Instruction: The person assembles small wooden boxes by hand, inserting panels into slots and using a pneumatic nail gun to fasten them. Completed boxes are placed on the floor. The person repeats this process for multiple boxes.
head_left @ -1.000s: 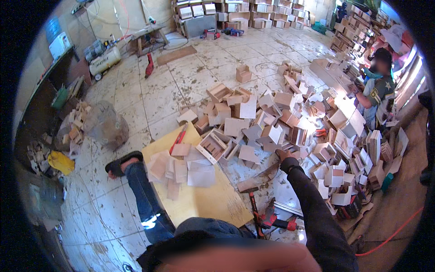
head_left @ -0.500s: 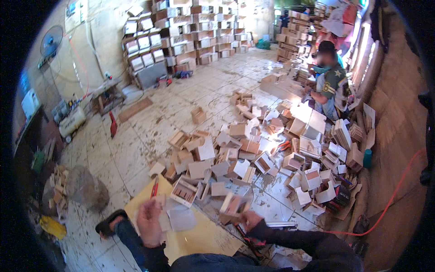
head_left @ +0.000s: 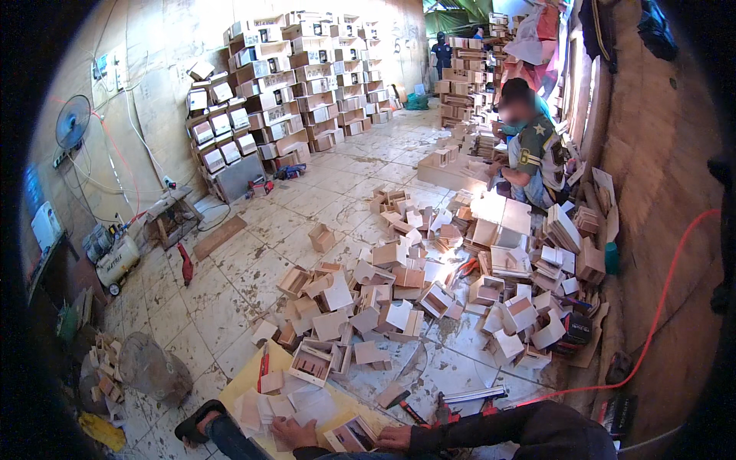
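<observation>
"Right grip (head_left: 395, 438)?"
"Clamped on the right edge of a wooden box (head_left: 351, 436), which lies just left of it, near, on the yellow board (head_left: 349, 405)."
"Left grip (head_left: 294, 434)?"
"Touching pale sheets (head_left: 310, 402); can't tell if closed."

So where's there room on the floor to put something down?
On the tiled floor between the lone wooden box and brown plank, or between that box and the stacked boxes farther back. It's crowded in the wooden pile and by the left hand and right hand, with pale sheets and an open box.
</observation>
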### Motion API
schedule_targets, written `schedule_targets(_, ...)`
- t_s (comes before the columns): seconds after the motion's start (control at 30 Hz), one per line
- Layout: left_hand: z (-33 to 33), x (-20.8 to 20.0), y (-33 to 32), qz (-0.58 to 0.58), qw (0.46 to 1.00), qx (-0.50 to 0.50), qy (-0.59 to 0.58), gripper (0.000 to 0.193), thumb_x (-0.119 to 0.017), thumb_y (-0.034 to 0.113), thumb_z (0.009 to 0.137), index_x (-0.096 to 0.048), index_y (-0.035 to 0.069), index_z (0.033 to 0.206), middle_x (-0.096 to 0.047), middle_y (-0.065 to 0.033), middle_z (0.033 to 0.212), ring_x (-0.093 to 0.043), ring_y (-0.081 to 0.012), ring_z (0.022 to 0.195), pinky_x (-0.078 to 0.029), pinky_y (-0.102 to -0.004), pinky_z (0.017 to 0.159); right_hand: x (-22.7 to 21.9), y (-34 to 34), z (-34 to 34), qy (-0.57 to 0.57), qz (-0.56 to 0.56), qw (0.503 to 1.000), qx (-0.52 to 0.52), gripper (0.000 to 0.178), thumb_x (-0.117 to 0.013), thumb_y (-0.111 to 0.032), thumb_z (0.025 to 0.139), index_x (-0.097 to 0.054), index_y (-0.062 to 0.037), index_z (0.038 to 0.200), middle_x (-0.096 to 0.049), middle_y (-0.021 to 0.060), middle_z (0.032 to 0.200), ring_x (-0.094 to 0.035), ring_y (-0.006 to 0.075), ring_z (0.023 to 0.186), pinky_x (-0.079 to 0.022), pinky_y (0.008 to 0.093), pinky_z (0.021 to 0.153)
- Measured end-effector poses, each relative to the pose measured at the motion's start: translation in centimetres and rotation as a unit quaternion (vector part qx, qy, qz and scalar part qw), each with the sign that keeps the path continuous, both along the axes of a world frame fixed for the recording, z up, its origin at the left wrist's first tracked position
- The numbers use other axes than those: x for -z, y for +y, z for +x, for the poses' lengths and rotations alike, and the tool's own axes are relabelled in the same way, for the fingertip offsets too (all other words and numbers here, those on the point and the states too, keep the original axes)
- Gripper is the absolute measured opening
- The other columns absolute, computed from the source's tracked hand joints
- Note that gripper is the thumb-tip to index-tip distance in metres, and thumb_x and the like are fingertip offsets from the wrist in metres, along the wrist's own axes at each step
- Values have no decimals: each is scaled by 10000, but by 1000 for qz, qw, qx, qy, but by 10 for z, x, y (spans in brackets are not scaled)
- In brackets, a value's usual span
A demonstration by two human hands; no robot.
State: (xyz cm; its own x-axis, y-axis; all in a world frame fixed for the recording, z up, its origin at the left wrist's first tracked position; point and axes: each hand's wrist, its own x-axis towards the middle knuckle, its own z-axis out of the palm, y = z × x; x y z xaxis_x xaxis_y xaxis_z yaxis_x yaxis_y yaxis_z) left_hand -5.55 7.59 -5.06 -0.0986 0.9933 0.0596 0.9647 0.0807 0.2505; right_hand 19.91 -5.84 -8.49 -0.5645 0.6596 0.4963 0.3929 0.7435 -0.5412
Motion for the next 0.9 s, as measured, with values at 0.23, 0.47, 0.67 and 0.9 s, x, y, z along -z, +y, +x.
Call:
schedule_targets(0.23,7,-75,-21,13,949,-18,-315,347,-654,147,845,-566,-23,1135,-629,-151,988,-606,-232,888,-505,-322,746,-35,8,-9,29,-91,994,57,163,-508,-216,822,-587,-76,803,-576,131,790,-577,310,759,-462,413,668)
schedule_targets(0.47,29,-116,-52,-166,860,57,-479,376,-641,162,863,-569,-33,1176,-660,-106,871,-610,-144,660,-501,-264,601,-102,54,-22,208,-288,915,193,482,-603,-367,877,-493,-35,1208,-630,147,929,-612,270,809,-494,341,703)
schedule_targets(0.67,30,-55,-61,80,829,-40,-552,336,-669,197,840,-607,-13,1095,-653,-94,806,-589,-152,587,-488,-265,541,-88,54,-4,192,-428,856,216,395,-581,-401,886,-592,-38,1041,-652,118,837,-621,197,710,-486,321,640)
schedule_targets(0.9,34,-8,-59,-43,888,-20,-458,371,-709,278,781,-613,8,1016,-656,-93,811,-603,-162,656,-491,-299,606,-20,18,1,26,-443,833,330,393,-468,-446,928,-569,-67,903,-598,116,682,-595,259,633,-467,349,609)
